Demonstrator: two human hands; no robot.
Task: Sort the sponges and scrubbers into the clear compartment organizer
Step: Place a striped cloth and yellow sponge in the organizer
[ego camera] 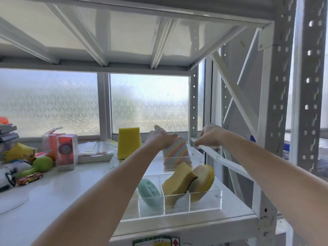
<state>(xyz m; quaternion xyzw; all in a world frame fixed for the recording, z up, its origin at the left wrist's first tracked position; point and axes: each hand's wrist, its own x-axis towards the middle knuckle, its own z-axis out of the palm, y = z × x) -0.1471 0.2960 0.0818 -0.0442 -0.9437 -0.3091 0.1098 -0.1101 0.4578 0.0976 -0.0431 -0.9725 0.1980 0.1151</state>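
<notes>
The clear compartment organizer [205, 204] sits on the white shelf at the right. Its front row holds a teal scrubber [149, 191], a yellow wavy sponge [177, 181] and a round tan and yellow scrubber [202, 180]. A rainbow-striped sponge cloth [176, 155] stands upright in a rear compartment, and my left hand [161, 137] grips its top edge. A tall yellow sponge [128, 142] stands upright at the rear left of the organizer. My right hand [210, 134] hovers with curled fingers above the organizer's rear right corner; whether it touches anything is unclear.
Left on the shelf lie a toy car [29, 178], a green object [41, 165], a yellow bag [18, 152], orange clear boxes [66, 151], stacked books [8, 132] and flat papers [95, 150]. A white plate [12, 201] lies at the left edge. Rack posts [276, 121] rise at the right.
</notes>
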